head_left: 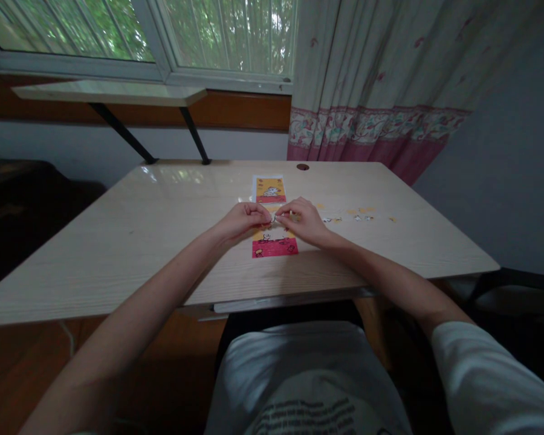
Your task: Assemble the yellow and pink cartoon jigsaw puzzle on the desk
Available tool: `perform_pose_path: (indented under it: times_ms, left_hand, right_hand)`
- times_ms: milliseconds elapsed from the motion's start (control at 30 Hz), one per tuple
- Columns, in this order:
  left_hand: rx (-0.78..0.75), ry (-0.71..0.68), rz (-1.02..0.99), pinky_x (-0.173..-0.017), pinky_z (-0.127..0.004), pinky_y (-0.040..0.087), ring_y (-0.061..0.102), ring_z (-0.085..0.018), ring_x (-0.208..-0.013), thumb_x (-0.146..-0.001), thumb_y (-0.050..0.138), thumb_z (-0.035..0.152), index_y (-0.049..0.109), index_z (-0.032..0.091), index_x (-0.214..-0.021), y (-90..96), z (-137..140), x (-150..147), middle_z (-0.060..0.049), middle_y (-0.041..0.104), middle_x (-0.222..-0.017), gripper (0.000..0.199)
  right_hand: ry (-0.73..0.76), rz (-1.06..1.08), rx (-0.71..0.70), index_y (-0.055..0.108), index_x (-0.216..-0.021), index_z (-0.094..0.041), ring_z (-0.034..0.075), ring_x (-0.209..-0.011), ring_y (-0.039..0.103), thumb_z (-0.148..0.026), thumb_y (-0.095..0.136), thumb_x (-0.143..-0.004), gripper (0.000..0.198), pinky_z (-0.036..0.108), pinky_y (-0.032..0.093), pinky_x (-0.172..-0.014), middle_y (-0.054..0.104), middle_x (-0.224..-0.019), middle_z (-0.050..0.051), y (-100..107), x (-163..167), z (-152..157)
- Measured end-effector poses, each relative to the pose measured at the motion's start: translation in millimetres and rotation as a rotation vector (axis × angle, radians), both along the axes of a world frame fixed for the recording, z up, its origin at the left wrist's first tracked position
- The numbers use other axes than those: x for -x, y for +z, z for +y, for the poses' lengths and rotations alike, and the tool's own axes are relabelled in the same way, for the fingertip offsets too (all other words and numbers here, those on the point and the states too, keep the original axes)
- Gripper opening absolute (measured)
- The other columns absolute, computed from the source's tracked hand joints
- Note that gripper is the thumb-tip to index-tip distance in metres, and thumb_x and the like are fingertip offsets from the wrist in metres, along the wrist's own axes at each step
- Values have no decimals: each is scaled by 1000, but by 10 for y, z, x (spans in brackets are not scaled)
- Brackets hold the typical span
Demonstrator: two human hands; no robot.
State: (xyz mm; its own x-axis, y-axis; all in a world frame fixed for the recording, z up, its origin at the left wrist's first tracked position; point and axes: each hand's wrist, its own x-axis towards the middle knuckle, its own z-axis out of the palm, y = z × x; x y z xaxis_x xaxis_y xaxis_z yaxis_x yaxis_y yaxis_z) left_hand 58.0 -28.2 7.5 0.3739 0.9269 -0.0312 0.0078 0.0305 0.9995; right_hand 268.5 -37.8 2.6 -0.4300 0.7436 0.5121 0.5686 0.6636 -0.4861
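Observation:
A jigsaw puzzle (274, 248), red at the bottom and yellow and white above, lies partly assembled on the table before me. Over its upper part, my left hand (247, 219) and my right hand (304, 222) meet with their fingertips nearly touching. Both are closed in a pinch at a small whitish puzzle piece (274, 218), mostly covered by the fingers. Just beyond the hands lies a small picture card (271, 190) with a white cartoon animal on yellow and red. The puzzle's upper edge is hidden by my hands.
Loose puzzle pieces (362, 218) are scattered to the right of my right hand, several of them yellow or white. The pale wooden table (176, 223) has a round cable hole (303, 167) at the back. A raised shelf (113, 92) stands at the back left, beneath the window.

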Motion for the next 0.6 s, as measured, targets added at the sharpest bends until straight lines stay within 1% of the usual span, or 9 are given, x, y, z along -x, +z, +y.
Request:
perform_pose_path:
  times_ms: [100, 200, 333, 433, 533, 600]
  left_hand:
    - [-13, 14, 16, -75, -35, 55, 64, -17, -69, -60, 88, 27, 71, 15, -67, 12, 1, 15, -4, 69, -68, 21]
    - [-7, 39, -15, -77, -37, 55, 65, -18, -71, -61, 88, 28, 72, 15, -69, 24, 8, 24, -5, 69, -68, 22]
    - [15, 46, -27, -78, -39, 56, 65, -18, -68, -64, 87, 26, 71, 14, -67, 40, 4, 19, -4, 67, -65, 21]
    - [32, 30, -26, -78, -39, 57, 65, -18, -67, -65, 86, 26, 70, 14, -66, 47, -9, 14, -4, 66, -63, 20]
    - [38, -3, -30, -79, -39, 58, 67, -18, -69, -66, 86, 26, 70, 14, -67, 45, -9, 22, -6, 69, -67, 20]
    - [19, 0, -19, -79, -39, 58, 68, -19, -71, -66, 86, 29, 72, 13, -71, 39, 11, 40, -7, 71, -71, 22]
  right_hand:
    - [-12, 10, -2, 73, -91, -23, 20, -87, 58, -30, 65, -92, 11, 35, 40, -84, 71, -88, 4, -1, 1, -8]
    - [-44, 15, -38, 73, -94, -22, 21, -87, 58, -32, 66, -92, 12, 35, 39, -85, 70, -87, 4, 3, 3, -22]
    - [-72, -52, -78, 72, -97, -23, 22, -89, 56, -39, 72, -88, 19, 37, 36, -86, 68, -86, 5, 15, 14, -49]
    - [-87, -89, -114, 72, -99, -23, 23, -92, 55, -41, 69, -90, 21, 38, 34, -87, 68, -88, 6, 22, 20, -65]
    - [-93, -114, -149, 73, -101, -22, 24, -94, 54, -43, 66, -91, 24, 40, 33, -89, 69, -90, 7, 33, 0, -65]
    - [-82, -127, -158, 73, -105, -22, 25, -96, 54, -44, 63, -93, 27, 40, 32, -90, 69, -92, 8, 43, -35, -55]
